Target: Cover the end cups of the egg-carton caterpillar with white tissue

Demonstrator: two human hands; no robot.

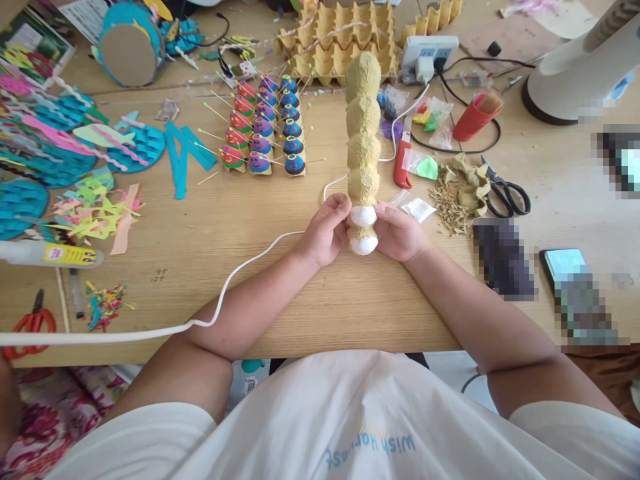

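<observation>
A strip of yellowish egg-carton cups [363,133] stands out in front of me, its near end held low over the table. The two nearest cups are covered in white on their rounded tops. My left hand [327,230] grips the strip's left edge near the white cups, thumb on top. On the opposite edge my right hand [401,232] pinches the strip in the same way. Small bags of coloured clay [431,117] and a red-handled utility knife [403,157] lie just beyond my right hand. A small bag with white material [419,209] is beside that hand.
Painted egg-cup caterpillars [263,127] with pins stand at centre-left. Egg trays [345,40] and a power strip [430,53] are behind. Black scissors [507,193], carton scraps [460,190] and a phone [565,267] lie right. A white cable [230,277] crosses my left forearm; paper scraps [100,207] lie left.
</observation>
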